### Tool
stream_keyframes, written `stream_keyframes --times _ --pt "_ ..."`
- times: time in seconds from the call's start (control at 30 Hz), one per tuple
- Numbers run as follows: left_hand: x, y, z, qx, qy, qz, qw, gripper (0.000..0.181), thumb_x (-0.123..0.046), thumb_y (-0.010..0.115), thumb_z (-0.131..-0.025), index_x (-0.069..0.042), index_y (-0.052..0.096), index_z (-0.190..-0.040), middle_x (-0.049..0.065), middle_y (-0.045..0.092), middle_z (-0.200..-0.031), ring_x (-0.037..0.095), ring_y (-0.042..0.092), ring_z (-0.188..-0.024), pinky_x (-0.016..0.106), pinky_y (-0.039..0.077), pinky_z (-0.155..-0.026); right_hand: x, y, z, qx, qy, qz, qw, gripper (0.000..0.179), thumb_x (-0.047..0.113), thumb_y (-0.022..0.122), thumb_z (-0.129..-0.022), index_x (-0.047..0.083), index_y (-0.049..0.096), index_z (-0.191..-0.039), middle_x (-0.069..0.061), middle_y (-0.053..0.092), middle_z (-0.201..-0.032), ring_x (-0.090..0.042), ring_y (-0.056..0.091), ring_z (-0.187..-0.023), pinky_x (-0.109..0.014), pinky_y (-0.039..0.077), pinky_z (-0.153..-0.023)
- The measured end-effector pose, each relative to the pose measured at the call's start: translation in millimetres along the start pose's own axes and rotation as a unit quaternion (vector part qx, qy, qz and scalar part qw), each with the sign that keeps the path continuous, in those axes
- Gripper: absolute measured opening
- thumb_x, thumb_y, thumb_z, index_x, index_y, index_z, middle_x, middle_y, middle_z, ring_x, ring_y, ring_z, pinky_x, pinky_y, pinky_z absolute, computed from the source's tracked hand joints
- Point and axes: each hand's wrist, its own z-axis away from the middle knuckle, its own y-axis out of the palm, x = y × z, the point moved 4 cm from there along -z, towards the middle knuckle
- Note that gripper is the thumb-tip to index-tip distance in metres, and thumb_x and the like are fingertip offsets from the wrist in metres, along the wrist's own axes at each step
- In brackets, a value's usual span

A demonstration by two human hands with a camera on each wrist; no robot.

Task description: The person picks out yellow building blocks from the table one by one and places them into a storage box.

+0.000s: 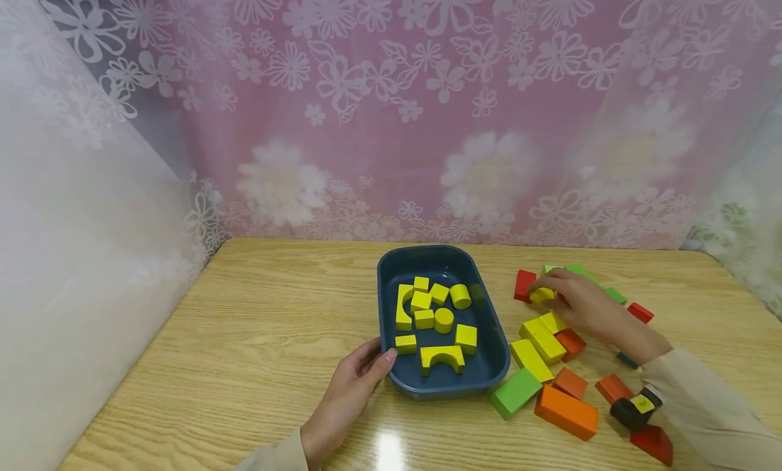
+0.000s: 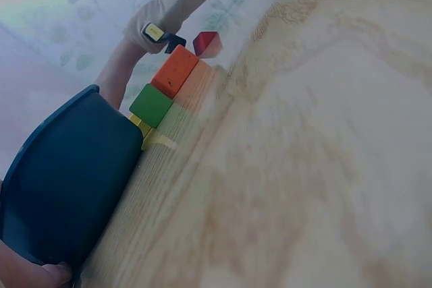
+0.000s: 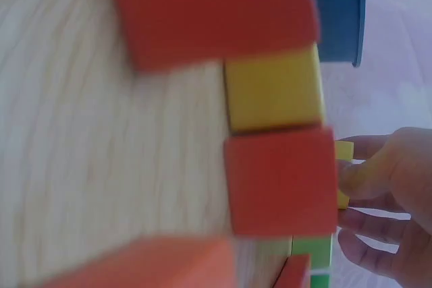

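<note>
My left hand grips the near left rim of a dark blue tray, thumb over the edge. In the left wrist view, the left thumb lies at the tray's lower edge. Several yellow blocks lie in the tray, among them an arch block and a cylinder. Right of the tray, my right hand pinches a yellow block beside a red block. In the right wrist view, thumb and fingers hold that yellow block, partly hidden behind a red one.
Loose blocks lie right of the tray: yellow blocks, a green block, an orange block and several red ones. A black wrist strap device is on my right forearm. A floral curtain hangs behind the wooden table.
</note>
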Motion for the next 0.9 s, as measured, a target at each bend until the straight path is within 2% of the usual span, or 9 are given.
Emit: stream_keyframes --times 0.27,0.4,0.57,0.8,0.9 --pt "0.2 -1.6 0.3 -0.002 0.003 -0.001 1.0000 0.075 -0.046 0.056 -0.096 0.007 0.034 -0.145 0.024 0.040 -0.146 0.033 0.044 -0.131 0.039 0.043 -0.106 30.1 -6.5 -29.9 -0.063 -0.036 -0.017 0.9972 0.043 -0.014 0.074 -0.074 0.008 0.068 -0.111 -0.007 0.064 -0.106 -0.020 0.060 -0.084 -0.034 0.056 -0.062" --pt "1.1 -1.6 0.5 -0.002 0.001 -0.002 1.0000 0.077 -0.047 0.056 -0.096 0.008 0.033 -0.145 0.025 0.038 -0.146 0.035 0.043 -0.132 0.040 0.043 -0.106 44.0 -7.5 -50.7 -0.071 -0.046 -0.034 0.9958 0.044 -0.010 0.075 -0.077 0.007 0.065 -0.116 -0.008 0.065 -0.109 -0.021 0.061 -0.085 -0.037 0.057 -0.065" --pt "2.2 -1.1 -0.3 -0.003 -0.002 -0.005 1.0000 0.079 -0.048 0.055 -0.096 0.009 0.031 -0.145 0.027 0.038 -0.146 0.036 0.043 -0.131 0.042 0.043 -0.106 57.4 -2.2 -74.0 -0.047 -0.062 -0.040 0.9962 0.041 -0.004 0.073 -0.082 0.004 0.062 -0.120 -0.009 0.065 -0.113 -0.026 0.063 -0.096 -0.041 0.058 -0.074" --pt "2.6 -0.1 -1.3 -0.005 -0.002 -0.004 1.0000 0.078 -0.047 0.055 -0.097 0.009 0.031 -0.145 0.027 0.038 -0.146 0.036 0.043 -0.131 0.041 0.044 -0.105 64.2 8.9 -98.9 0.004 -0.053 -0.029 0.9981 0.038 0.000 0.071 -0.085 0.005 0.062 -0.122 -0.010 0.065 -0.115 -0.028 0.061 -0.104 -0.047 0.054 -0.088" --pt "2.0 0.3 -0.8 -0.004 0.001 -0.002 1.0000 0.076 -0.046 0.055 -0.097 0.009 0.032 -0.145 0.026 0.038 -0.146 0.036 0.043 -0.132 0.041 0.043 -0.105 64.5 16.8 -107.9 0.025 -0.052 -0.015 0.9982 0.038 0.002 0.073 -0.085 0.003 0.063 -0.121 -0.011 0.066 -0.114 -0.028 0.061 -0.103 -0.048 0.052 -0.091"
